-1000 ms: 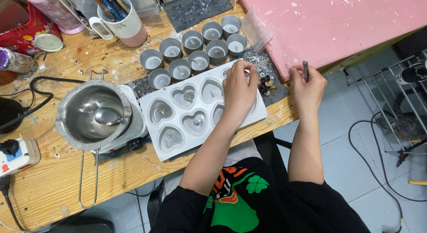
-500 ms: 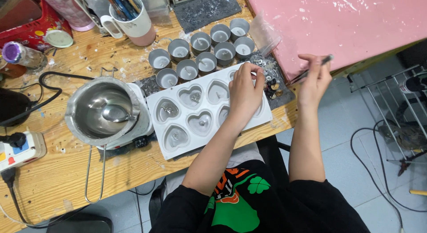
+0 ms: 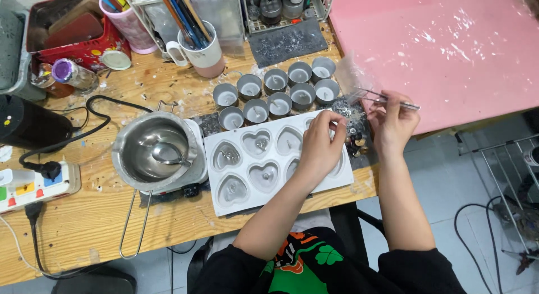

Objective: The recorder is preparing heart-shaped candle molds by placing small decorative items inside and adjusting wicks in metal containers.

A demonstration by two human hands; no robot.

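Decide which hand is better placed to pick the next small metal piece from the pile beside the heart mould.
Right: the right hand holds tweezers just above the metal pieces, while the left hand rests on the heart mould.

Bare wood (image 3: 84,215) lies open in front of the steel pot (image 3: 154,153). Behind the heart mould (image 3: 247,176), the tin cups (image 3: 275,92) (two tight rows) block any pass.

A heart-cavity mould (image 3: 247,176) is being kept at frame centre on the table (image 3: 67,232), with a pot (image 3: 151,153) to its left and small cups (image 3: 275,92) above it. A board (image 3: 443,47) is occupying the upper right, a mug (image 3: 205,49) the upper middle.
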